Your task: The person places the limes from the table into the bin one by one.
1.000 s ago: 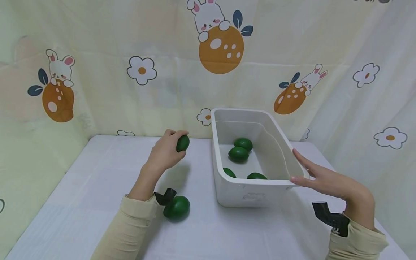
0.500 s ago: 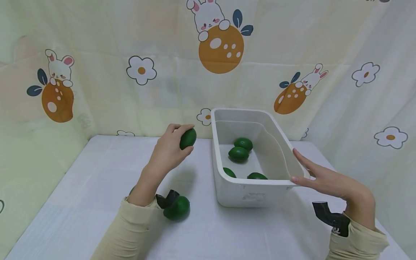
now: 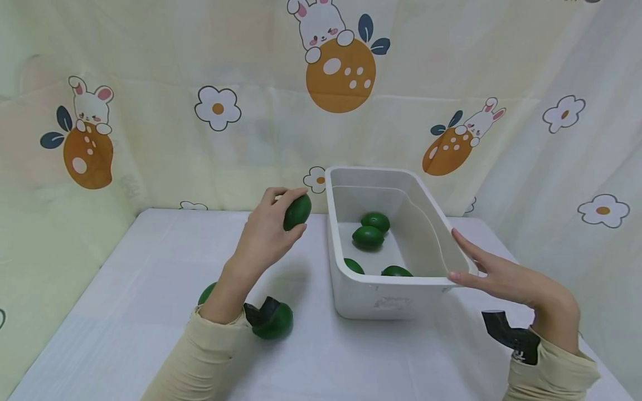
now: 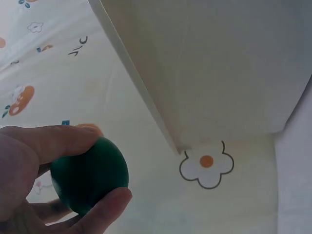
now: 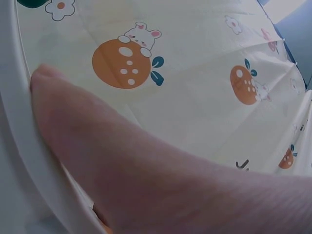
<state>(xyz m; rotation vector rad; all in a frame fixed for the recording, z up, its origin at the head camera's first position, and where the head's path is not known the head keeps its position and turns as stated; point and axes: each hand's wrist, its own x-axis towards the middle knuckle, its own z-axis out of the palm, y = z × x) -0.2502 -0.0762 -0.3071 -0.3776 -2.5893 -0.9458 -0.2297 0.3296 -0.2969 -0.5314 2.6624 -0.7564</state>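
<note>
My left hand pinches a dark green lime between thumb and fingertips, raised above the table left of a white plastic bin. In the left wrist view this lime shows between the fingers, with the bin at upper right. My right hand rests against the bin's front right corner, fingers fairly straight along the rim. In the right wrist view a digit touches the rim from outside. Inside the bin lie several limes, some partly hidden behind the front wall.
On the table near my left wrist lie two more limes, one right of it and one left, each partly covered by the wrist or its mount. A printed curtain hangs behind the table.
My left hand has moved right and slightly up with its lime, closer to the bin. The lime left of the wrist has come into sight. My right hand and the bin have stayed put.
</note>
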